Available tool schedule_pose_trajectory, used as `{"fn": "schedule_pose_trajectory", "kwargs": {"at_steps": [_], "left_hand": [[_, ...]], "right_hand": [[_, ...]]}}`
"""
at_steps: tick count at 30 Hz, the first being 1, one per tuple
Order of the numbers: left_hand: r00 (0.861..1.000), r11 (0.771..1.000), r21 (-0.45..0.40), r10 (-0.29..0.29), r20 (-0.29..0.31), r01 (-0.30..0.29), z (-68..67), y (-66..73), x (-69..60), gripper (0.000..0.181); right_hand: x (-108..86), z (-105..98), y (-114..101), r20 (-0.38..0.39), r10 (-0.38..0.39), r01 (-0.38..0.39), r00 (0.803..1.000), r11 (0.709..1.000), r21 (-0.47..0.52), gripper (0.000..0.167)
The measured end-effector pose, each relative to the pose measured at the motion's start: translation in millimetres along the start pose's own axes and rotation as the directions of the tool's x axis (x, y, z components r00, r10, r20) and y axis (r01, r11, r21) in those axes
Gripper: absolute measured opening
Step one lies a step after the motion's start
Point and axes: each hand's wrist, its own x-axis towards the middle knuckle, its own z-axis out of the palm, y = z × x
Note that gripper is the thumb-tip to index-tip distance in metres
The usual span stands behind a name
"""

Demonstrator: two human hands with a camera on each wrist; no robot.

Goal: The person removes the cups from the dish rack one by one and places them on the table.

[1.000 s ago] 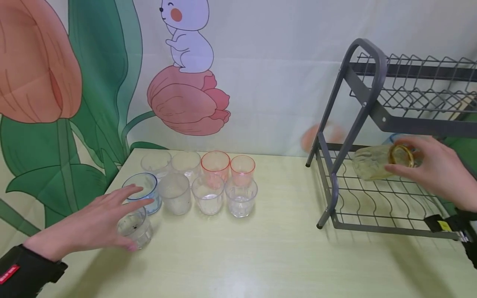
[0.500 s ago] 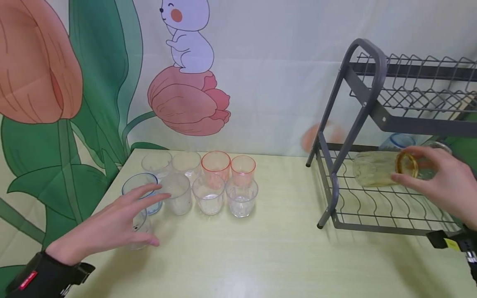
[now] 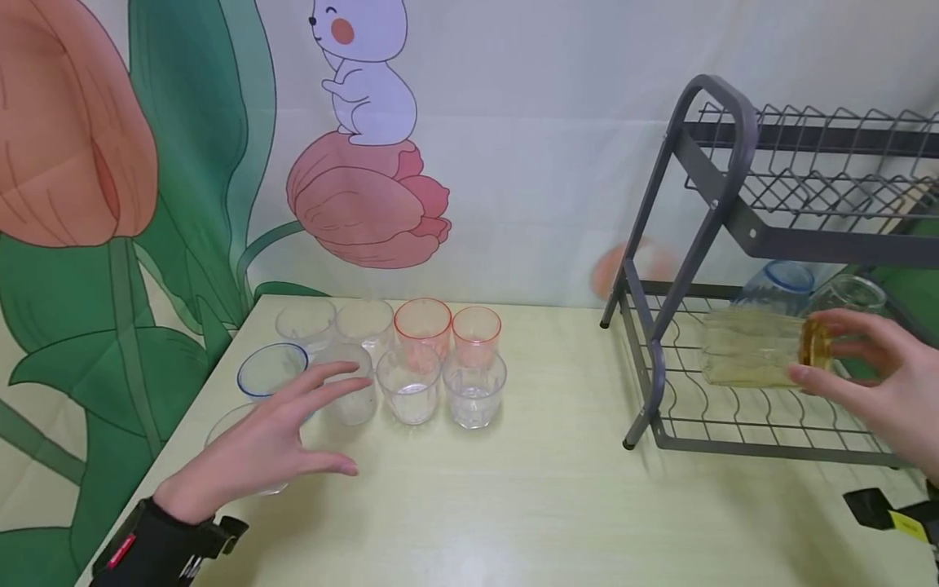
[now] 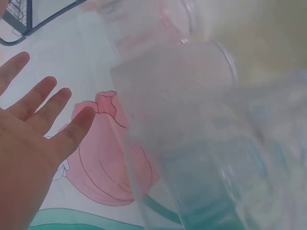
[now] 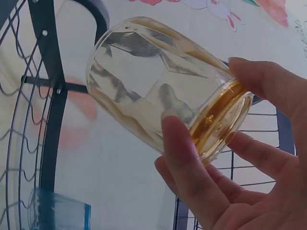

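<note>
My right hand (image 3: 873,359) pinches a yellow-tinted glass (image 3: 756,349) by its thick amber base. The glass lies on its side in the air, over the lower tier of the dish rack (image 3: 778,452). Up close in the right wrist view, faceted walls show on this glass (image 5: 148,76), with thumb and fingers around the base. My left hand (image 3: 271,448) hovers with spread fingers in front of a clear glass (image 3: 229,420), partly hiding it. A blue-rimmed glass (image 3: 257,371) and a frosted-looking glass (image 3: 352,399) stand just beyond that hand.
Two red-rimmed glasses (image 3: 423,318) and several clear glasses (image 3: 413,395) stand grouped on the table's left. Inside the rack's lower tier, toward the back, are a blue glass (image 3: 778,285) and a clear glass (image 3: 847,293). The rack's upper tier (image 3: 829,179) overhangs them.
My right hand has drawn the yellow glass slightly right and toward me, uncovering the glasses behind. My left hand has shifted right, away from the near clear glass, its fingers still spread.
</note>
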Motion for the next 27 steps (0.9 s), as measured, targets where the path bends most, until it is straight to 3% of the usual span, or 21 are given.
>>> {"fn": "schedule_pose_trajectory", "kwargs": {"at_steps": [6,14,19,27], "left_hand": [[1.0,0.999,-0.041,0.004,-0.005,-0.004,7.1,7.6,11.1,0.086],[1.0,0.995,-0.093,0.018,-0.023,-0.02,15.5,15.1,26.0,0.087],[0.994,0.988,-0.127,0.083,-0.065,-0.091,25.1,17.9,36.6,0.087],[0.981,0.964,-0.203,0.152,-0.121,-0.175,40.2,28.9,51.7,0.086]], "right_hand": [[-10.6,8,-7,-0.009,-0.012,0.013,1.0,0.995,0.1,0.065],[-13.9,24,-13,0.038,-0.055,0.045,0.998,0.975,0.216,0.065],[-19.3,43,-16,0.043,-0.134,0.111,0.99,0.934,0.34,0.067],[-22.1,72,-33,0.093,-0.226,0.151,0.97,0.851,0.503,0.066]]}}
